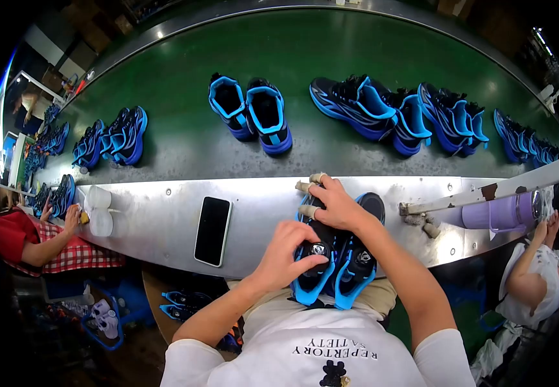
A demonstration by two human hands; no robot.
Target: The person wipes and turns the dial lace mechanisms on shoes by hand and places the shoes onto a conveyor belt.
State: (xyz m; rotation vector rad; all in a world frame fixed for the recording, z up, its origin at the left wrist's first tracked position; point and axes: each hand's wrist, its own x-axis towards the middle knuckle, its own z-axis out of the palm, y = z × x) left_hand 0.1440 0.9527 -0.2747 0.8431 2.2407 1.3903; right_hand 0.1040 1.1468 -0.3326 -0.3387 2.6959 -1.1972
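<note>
A pair of black sneakers with bright blue collars stands at the metal edge in front of me, heels toward my body. My left hand (290,253) is closed at the left sneaker (312,287), thumb and fingers around the round dial (318,250) on its tongue. My right hand (335,205) lies over the front of that same sneaker, its fingers curled round the toe. Beige covers sit on several of its fingertips. Beside it stands the right sneaker (360,258), its toe partly behind my right wrist and forearm.
A phone (213,231) lies on the metal ledge (144,219) to the left. More sneakers (270,119) stand on the green belt (183,71). A metal bar (486,197) and purple tumbler (495,213) are at right. Co-workers' arms (54,242) show at both sides.
</note>
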